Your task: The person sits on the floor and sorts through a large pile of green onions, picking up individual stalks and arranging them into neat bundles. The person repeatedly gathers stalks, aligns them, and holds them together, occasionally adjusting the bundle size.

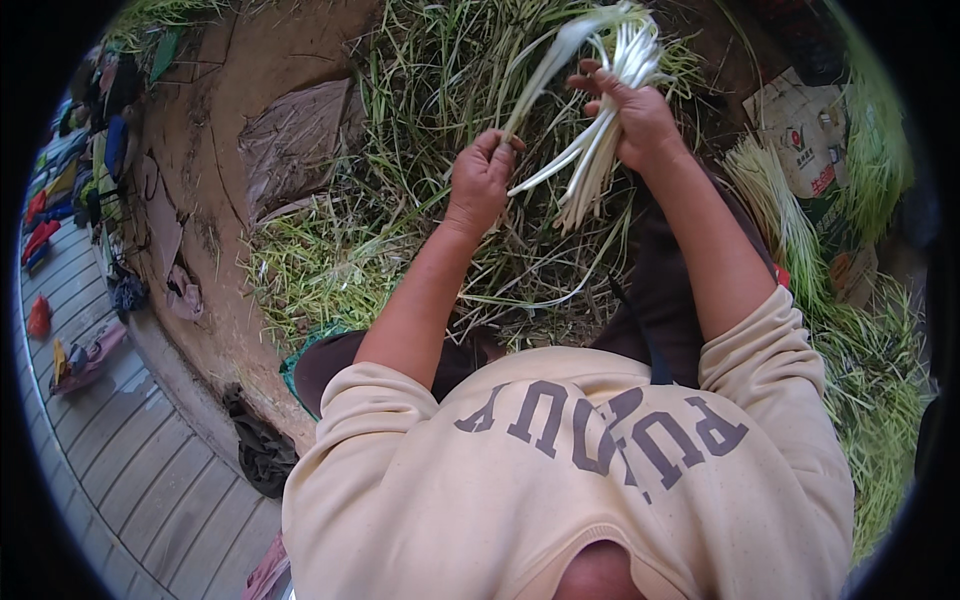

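My left hand point(486, 176) is raised at the upper middle, thumb and fingers pinched on a thin strand of long white-stemmed greens point(553, 66), blurred towards its top. Just right of it, my right hand point(643, 124) grips a bundle of white stalks point(592, 165), like scallions or chives. Their cut or root ends cannot be told apart. Some fingers of that hand stand out to the left, beside the blurred strand. Under both hands lies a heap of loose green leaves and dry stems point(435, 97).
At right, a bunch of pale stalks point(772, 195) lies by a printed carton point(802, 127), above more loose greens point(870, 375). Brown sheeting point(292, 142) covers bare ground at left. Scattered cloths and a dark rag point(259, 442) lie along slatted flooring point(150, 465).
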{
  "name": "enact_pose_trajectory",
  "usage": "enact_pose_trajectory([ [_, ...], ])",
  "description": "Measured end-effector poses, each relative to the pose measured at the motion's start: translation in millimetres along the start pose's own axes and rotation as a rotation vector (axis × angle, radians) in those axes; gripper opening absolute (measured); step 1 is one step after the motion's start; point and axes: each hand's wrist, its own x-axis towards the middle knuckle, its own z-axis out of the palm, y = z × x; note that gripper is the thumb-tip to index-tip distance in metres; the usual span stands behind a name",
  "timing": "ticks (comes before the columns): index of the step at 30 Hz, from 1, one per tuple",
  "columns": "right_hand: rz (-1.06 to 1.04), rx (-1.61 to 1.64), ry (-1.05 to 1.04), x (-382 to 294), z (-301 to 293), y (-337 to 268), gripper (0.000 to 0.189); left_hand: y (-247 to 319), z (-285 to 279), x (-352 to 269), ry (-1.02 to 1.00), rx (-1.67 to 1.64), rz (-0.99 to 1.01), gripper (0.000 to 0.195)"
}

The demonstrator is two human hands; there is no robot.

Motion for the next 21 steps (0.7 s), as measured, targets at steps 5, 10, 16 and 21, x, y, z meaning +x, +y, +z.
enact_pose_trajectory([
  [5,0.197,-0.156,-0.154,-12,13,13,0.019,28,11,-3,-0.209,0.320,0.069,0.010],
  [10,-0.092,0.030,-0.007,16,-25,-15,0.011,7,-43,-22,-0.148,0.000,-0.161,0.011],
  [16,-0.250,0.137,0.039,17,-36,-40,0.011,-20,-184,-37,0.574,0.488,-0.167,0.018],
  [21,-0.197,-0.076,0.079,2,-5,-25,0.011,3,-120,-27,0.446,1.367,-0.001,0.050],
])
